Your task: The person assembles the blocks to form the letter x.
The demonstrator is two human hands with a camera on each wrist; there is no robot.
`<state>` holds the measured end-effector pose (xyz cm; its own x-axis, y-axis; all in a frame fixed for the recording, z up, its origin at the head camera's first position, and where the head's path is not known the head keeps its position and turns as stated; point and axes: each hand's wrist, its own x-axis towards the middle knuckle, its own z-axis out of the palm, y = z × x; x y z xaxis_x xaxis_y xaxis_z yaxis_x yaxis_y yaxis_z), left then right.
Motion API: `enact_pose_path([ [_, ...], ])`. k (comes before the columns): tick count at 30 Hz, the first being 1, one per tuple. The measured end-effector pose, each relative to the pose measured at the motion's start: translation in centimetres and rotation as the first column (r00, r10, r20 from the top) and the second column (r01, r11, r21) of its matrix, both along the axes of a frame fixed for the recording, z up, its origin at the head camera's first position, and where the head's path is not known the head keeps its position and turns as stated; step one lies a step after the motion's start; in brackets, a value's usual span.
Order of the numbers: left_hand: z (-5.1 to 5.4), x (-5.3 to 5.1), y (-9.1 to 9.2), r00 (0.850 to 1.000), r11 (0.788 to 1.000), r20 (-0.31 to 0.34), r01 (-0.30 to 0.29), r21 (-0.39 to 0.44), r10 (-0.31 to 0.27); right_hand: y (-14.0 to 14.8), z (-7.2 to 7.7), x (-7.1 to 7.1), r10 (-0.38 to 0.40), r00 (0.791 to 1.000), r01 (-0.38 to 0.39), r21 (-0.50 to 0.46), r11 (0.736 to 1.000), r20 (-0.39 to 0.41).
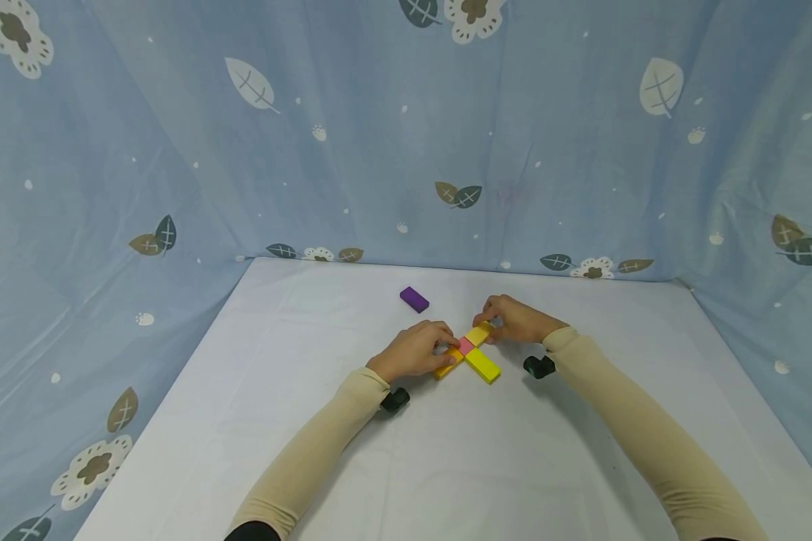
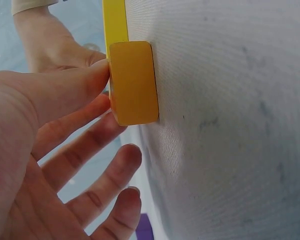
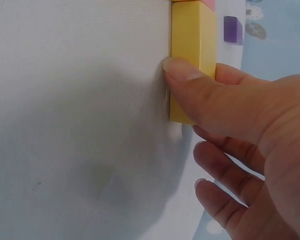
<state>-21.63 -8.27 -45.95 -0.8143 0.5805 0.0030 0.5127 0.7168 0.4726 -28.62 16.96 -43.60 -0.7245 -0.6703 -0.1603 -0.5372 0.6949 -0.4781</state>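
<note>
Several coloured blocks lie flat on the white table, meeting around a pink block (image 1: pixel 467 346). My left hand (image 1: pixel 416 350) pinches an orange block (image 2: pixel 134 82) at the pink one's lower left, thumb on one side and fingertips on the other. On the upper right, my right hand (image 1: pixel 517 319) holds a pale yellow block (image 3: pixel 186 35) between thumb and index finger, the other fingers loosely bent. A bright yellow block (image 1: pixel 483 366) points toward the front right, untouched by either hand. Part of the pink block is hidden by the left fingertips.
A purple block (image 1: pixel 414 299) lies apart, farther back on the white tabletop (image 1: pixel 325 323). Behind and at both sides of the table hangs a blue patterned curtain (image 1: pixel 379 150). Dark wrist cameras (image 1: pixel 538 367) sit below both wrists.
</note>
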Motion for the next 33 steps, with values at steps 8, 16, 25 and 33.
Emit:
enact_pose_path([
  [8, 0.1, 0.05, 0.09, 1.0, 1.0, 0.008, -0.001, -0.001, 0.001, -0.02, 0.22, 0.0, 0.001, 1.0, -0.001, 0.018, 1.0, 0.003],
  [16, 0.14, 0.07, 0.05, 1.0, 1.0, 0.013, -0.007, 0.001, 0.007, -0.12, 0.28, -0.17, 0.029, 1.0, -0.029, 0.01, 1.0, -0.002],
  [25, 0.05, 0.11, -0.02, 1.0, 1.0, -0.012, -0.005, 0.004, 0.005, -0.36, 0.46, -0.02, 0.019, 1.0, -0.019, 0.021, 1.0, 0.0],
  [33, 0.14, 0.33, 0.11, 1.0, 1.0, -0.008, -0.024, 0.005, 0.024, -0.43, 0.31, -0.22, 0.016, 1.0, -0.016, 0.024, 1.0, 0.016],
])
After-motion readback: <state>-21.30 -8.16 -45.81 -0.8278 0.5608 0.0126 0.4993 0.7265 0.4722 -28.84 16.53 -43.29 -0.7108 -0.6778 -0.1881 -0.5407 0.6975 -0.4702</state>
